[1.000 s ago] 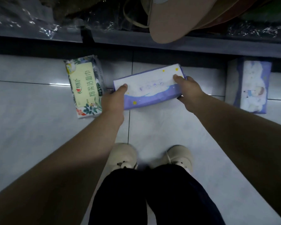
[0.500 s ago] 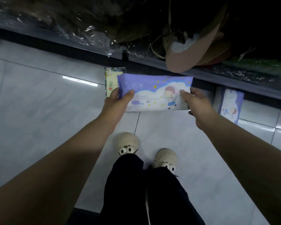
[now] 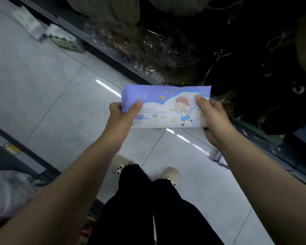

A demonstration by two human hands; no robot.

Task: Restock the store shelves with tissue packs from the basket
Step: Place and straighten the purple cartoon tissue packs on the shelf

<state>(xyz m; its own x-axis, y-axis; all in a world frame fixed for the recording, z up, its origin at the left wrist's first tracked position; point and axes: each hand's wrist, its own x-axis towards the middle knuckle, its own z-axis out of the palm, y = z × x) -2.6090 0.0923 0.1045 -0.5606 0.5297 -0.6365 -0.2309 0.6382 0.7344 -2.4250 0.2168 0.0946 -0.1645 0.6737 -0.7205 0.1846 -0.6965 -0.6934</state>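
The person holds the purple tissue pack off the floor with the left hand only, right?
No, with both hands. The head view shows the left hand and the right hand each gripping an end of the purple tissue pack, off the floor.

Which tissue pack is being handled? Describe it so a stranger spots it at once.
Find the pale tiled floor beside the dark shelf edge. Above it, mid-picture, the left hand and right hand hold one tissue pack by its ends. Unlike the blurred green packs on the floor, it is purple and white with a cartoon girl.
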